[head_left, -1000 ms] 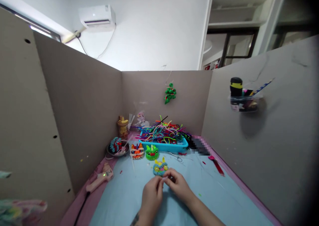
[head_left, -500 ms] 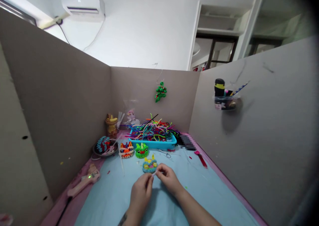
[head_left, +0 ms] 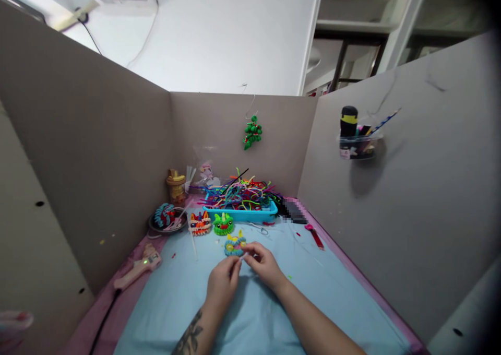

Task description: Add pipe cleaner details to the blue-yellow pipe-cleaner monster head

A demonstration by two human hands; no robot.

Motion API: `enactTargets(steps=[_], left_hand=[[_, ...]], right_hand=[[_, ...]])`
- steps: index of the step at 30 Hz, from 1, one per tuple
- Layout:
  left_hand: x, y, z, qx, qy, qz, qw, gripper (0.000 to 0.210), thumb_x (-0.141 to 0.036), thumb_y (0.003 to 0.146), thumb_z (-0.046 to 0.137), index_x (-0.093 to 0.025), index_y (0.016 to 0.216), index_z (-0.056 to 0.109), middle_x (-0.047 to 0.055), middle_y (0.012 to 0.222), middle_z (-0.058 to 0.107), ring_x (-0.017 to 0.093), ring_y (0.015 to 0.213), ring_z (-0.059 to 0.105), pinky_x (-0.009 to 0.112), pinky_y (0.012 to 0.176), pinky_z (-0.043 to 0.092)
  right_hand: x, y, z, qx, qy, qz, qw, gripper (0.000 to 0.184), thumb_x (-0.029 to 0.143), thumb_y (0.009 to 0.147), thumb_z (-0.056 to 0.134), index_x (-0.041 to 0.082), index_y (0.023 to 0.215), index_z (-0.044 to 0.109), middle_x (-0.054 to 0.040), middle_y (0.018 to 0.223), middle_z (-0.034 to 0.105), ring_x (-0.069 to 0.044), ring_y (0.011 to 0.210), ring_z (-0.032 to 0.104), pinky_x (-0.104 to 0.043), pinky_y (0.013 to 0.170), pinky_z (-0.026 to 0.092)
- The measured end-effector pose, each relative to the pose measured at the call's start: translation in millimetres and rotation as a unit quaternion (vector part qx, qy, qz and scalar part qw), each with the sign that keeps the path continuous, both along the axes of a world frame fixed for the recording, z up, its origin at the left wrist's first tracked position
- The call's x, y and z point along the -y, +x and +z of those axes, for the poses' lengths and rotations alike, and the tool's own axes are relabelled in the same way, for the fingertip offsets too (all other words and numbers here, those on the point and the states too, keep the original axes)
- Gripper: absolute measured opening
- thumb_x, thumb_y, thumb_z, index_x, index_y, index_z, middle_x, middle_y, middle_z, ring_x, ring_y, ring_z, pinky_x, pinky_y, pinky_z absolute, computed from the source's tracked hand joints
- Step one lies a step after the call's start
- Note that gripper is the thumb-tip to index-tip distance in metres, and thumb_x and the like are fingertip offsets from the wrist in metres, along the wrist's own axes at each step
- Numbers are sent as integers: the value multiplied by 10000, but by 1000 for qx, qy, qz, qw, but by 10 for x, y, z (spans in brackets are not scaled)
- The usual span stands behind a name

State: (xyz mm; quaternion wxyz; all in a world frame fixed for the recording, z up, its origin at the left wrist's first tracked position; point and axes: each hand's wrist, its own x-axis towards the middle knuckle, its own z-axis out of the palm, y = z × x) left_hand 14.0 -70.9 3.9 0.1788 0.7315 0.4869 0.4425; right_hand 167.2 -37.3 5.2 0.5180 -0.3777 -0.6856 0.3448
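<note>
My left hand (head_left: pixel 224 281) pinches one end of a short pale lilac piece, apparently a pipe cleaner (head_left: pixel 242 258), between thumb and fingers. The other end is pinched by my right hand (head_left: pixel 266 267), so the fingertips almost meet. Just beyond them sits a blue-and-yellow pipe-cleaner animal head (head_left: pixel 234 247), partly covered by the right fingers. Behind it stand a green pipe-cleaner head (head_left: pixel 223 224) and an orange one (head_left: pixel 200 224), side by side on the light blue cloth (head_left: pixel 258 313).
A blue tray (head_left: pixel 240 214) heaped with coloured pipe cleaners lies at the back. On the left are a dark bowl (head_left: pixel 169 229) and a pink glue gun (head_left: pixel 139 271) with a green light. Scissors (head_left: pixel 261 230) and a red tool (head_left: pixel 315 238) lie right; partitions enclose the table.
The head view has tipped downward, so everything appears higher in the picture. Both hands keep hold of the pale piece, with only slight finger movement.
</note>
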Motion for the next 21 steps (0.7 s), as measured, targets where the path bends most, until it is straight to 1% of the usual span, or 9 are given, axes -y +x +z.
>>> enactTargets(steps=[2,4,7,10,12,16,18,21], left_hand=[[-6,-3,-6,4,7,-2,1000,207,-289,856,437,-210,859,629,29,808,668,157,735,603,228,674,435],[-15,-10,-9,15,7,-6,1000,230,-284,868,412,-209,875,629,33,824,669,155,749,604,227,681,438],[-33,-25,-18,25,-2,-2,1000,246,-276,873,393,-199,869,627,39,824,667,154,752,604,225,672,440],[-48,-30,-36,20,-12,11,1000,217,-271,850,426,-189,814,623,34,761,656,151,701,593,228,648,438],[-52,-23,-46,31,-20,7,999,200,-270,837,441,-190,826,625,28,746,652,146,676,586,227,634,439],[-52,0,-44,90,-43,-28,995,187,-264,793,492,-193,913,616,29,811,658,144,707,595,216,612,450],[-58,2,-37,125,-56,-31,990,153,-270,783,498,-179,850,601,20,744,640,139,663,588,219,601,452],[-72,0,-25,175,-71,-8,982,131,-293,782,503,-171,774,551,-1,645,594,133,598,569,230,591,450]], right_hand=[[4,0,14,19,21,-6,1000,60,204,749,591,182,770,642,-26,778,567,-140,698,534,-234,600,424],[9,7,29,33,37,-9,999,67,189,758,579,180,704,618,-22,746,558,-144,699,533,-233,591,412],[17,28,43,46,70,-15,996,95,152,773,548,184,697,596,-19,740,553,-144,703,531,-245,619,413],[22,51,42,60,108,-25,992,119,117,778,521,185,701,580,-20,737,547,-148,716,529,-259,657,416],[20,63,37,64,128,-34,989,127,114,786,507,186,706,573,-23,737,546,-153,730,527,-268,673,417],[13,74,29,48,149,-64,986,120,138,800,498,186,712,566,-25,736,539,-155,724,523,-272,663,417],[13,75,33,40,150,-73,985,112,150,801,499,186,717,564,-27,741,539,-154,717,521,-270,648,417],[23,74,48,37,142,-79,986,105,158,799,504,186,713,558,-28,745,541,-151,704,515,-264,629,411]])
